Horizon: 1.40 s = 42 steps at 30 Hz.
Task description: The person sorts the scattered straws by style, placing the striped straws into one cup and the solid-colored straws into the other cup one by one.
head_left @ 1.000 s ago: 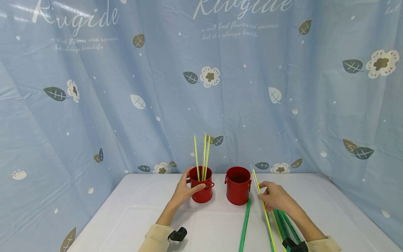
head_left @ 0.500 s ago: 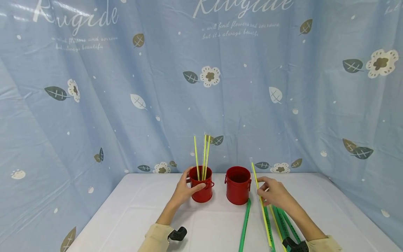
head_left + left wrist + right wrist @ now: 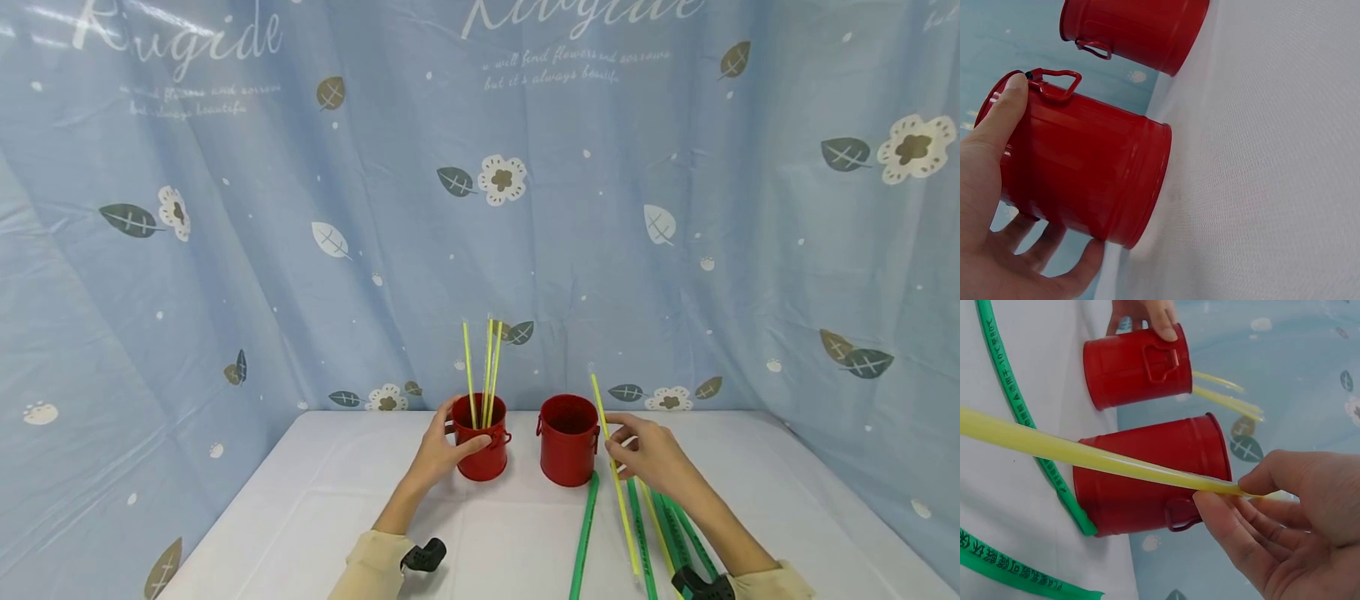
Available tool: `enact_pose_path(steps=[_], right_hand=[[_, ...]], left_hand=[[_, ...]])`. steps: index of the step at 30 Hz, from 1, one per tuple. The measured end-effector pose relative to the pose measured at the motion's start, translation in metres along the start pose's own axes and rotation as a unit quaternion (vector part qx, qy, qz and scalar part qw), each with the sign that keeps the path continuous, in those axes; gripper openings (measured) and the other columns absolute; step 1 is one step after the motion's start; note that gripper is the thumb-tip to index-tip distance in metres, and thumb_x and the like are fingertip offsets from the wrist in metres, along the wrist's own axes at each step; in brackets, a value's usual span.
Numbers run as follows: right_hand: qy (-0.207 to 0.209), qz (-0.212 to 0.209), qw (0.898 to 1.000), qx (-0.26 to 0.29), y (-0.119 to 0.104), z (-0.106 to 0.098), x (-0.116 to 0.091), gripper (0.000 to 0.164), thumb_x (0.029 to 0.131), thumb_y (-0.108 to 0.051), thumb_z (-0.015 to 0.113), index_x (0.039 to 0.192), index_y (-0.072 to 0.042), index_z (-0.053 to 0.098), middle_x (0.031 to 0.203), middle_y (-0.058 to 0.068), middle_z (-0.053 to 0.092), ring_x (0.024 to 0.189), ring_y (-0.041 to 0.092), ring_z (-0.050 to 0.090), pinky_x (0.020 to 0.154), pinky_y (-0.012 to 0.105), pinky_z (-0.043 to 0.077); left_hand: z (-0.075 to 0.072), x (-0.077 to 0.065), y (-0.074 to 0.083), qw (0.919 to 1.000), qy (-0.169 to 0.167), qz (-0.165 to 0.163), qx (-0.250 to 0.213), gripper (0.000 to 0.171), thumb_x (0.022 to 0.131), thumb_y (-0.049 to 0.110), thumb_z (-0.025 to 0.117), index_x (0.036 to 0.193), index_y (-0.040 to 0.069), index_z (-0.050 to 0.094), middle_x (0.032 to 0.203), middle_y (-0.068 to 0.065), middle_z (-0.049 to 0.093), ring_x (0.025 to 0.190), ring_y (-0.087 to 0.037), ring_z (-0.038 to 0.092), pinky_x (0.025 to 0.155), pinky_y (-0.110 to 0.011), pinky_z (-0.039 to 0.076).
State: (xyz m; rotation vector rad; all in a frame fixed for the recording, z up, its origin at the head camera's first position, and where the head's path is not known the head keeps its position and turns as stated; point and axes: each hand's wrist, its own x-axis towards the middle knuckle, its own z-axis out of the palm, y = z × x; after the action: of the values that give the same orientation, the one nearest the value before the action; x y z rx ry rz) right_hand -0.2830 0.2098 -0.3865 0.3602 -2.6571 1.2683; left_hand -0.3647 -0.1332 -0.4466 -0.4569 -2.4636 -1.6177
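Observation:
My left hand point(image 3: 437, 457) grips a small red metal bucket point(image 3: 483, 463), thumb at the rim and fingers round the far side, as the left wrist view shows. Several yellow wrapped straws point(image 3: 468, 358) stand in this bucket. A second red bucket point(image 3: 566, 458) is upright just to its right, with no straws showing above its rim. Between thumb and fingertips, my right hand point(image 3: 651, 454) pinches another yellow straw point(image 3: 625, 525) in a clear wrapper. That straw slants beside the second bucket, its upper end above the rim level. In the right wrist view it crosses in front of that bucket point(image 3: 1147, 500).
One straw in a printed green wrapper point(image 3: 585, 533) lies before the second bucket. More green straws point(image 3: 640, 533) and a yellow straw point(image 3: 660, 533) lie under and beside my right forearm. A blue patterned curtain point(image 3: 405, 250) hangs behind the white table point(image 3: 315, 508).
My right hand has lifted the yellow straw and moved it left, towards the second bucket. The left hand and its bucket stay where they were.

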Motion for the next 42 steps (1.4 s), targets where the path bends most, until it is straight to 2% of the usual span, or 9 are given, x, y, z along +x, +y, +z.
enact_pose_path(steps=[7,12,21,25,32,42], right_hand=[[0.001,-0.009,1.000,0.006,-0.007,-0.001,0.001,0.046,0.092,-0.008,0.065,0.137,-0.004,0.053,0.094,0.011,0.067,0.066,0.014,0.066,0.056,0.030,0.060],[-0.002,-0.028,0.999,0.018,-0.010,0.003,0.002,0.044,0.092,-0.006,0.065,0.135,-0.002,0.053,0.093,0.014,0.068,0.066,0.012,0.067,0.055,0.026,0.059],[-0.011,-0.036,0.999,0.033,-0.020,0.011,0.007,0.041,0.093,-0.007,0.065,0.132,-0.005,0.055,0.096,0.011,0.066,0.073,0.015,0.067,0.058,0.031,0.060],[-0.010,-0.039,0.999,0.036,-0.025,0.012,0.010,0.042,0.093,-0.007,0.064,0.133,-0.006,0.054,0.097,0.010,0.065,0.076,0.017,0.067,0.060,0.034,0.061],[-0.006,-0.058,0.998,0.030,-0.032,0.012,0.015,0.040,0.094,-0.008,0.064,0.132,-0.006,0.054,0.097,0.009,0.065,0.074,0.015,0.066,0.058,0.028,0.060],[0.001,-0.088,0.994,0.057,-0.041,0.012,0.027,0.042,0.094,-0.007,0.063,0.134,-0.003,0.051,0.099,0.014,0.064,0.074,0.017,0.068,0.061,0.031,0.061]], left_hand=[[0.000,0.001,-0.001,1.0000,0.002,0.004,-0.005,0.089,0.080,0.043,0.078,0.151,0.021,0.029,0.147,-0.008,0.044,0.129,-0.036,0.046,0.090,-0.049,0.056],[-0.001,0.001,-0.001,1.0000,0.002,0.007,-0.005,0.089,0.080,0.042,0.079,0.151,0.020,0.029,0.148,-0.009,0.044,0.129,-0.036,0.047,0.091,-0.050,0.055],[0.000,0.000,-0.001,0.9998,0.000,0.015,-0.014,0.086,0.082,0.035,0.079,0.151,0.020,0.030,0.146,-0.011,0.045,0.128,-0.037,0.048,0.090,-0.051,0.055],[0.000,0.000,0.000,0.9998,0.001,0.013,-0.012,0.087,0.081,0.037,0.079,0.151,0.020,0.030,0.146,-0.010,0.045,0.128,-0.036,0.048,0.090,-0.050,0.056],[0.000,0.000,-0.001,0.9999,0.000,0.014,-0.003,0.089,0.081,0.042,0.078,0.152,0.019,0.029,0.147,-0.008,0.045,0.128,-0.035,0.048,0.091,-0.049,0.055],[-0.001,-0.001,-0.002,0.9997,-0.003,0.023,-0.007,0.088,0.082,0.039,0.078,0.151,0.017,0.030,0.144,-0.011,0.047,0.126,-0.037,0.049,0.090,-0.049,0.056]])
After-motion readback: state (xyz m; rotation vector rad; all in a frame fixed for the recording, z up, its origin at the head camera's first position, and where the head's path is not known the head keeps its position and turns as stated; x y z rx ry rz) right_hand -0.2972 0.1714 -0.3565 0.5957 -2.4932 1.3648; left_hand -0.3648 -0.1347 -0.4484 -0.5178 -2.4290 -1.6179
